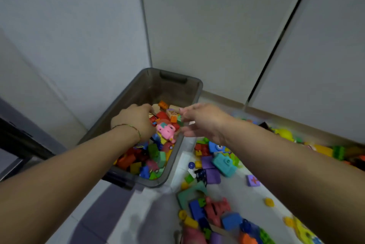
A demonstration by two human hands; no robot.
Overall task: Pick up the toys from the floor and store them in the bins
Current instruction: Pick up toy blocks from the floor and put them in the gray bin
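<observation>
A grey translucent bin (194,85) stands on the floor in a wall corner, filled with several coloured blocks and a pink toy (166,130). My left hand (134,120) reaches into the bin with its fingers curled down among the toys; what they hold is hidden. My right hand (205,121) hovers over the bin's right rim, fingers spread and relaxed, holding nothing. Loose toys lie on the floor to the right: a teal camera toy (224,164), purple blocks (212,175), a red figure (216,210).
White cupboard doors (237,26) rise behind the bin. More toys line the base of the cupboards at right, including a yellow toy (284,134) and a green block (338,152). A dark furniture edge (19,141) lies at left.
</observation>
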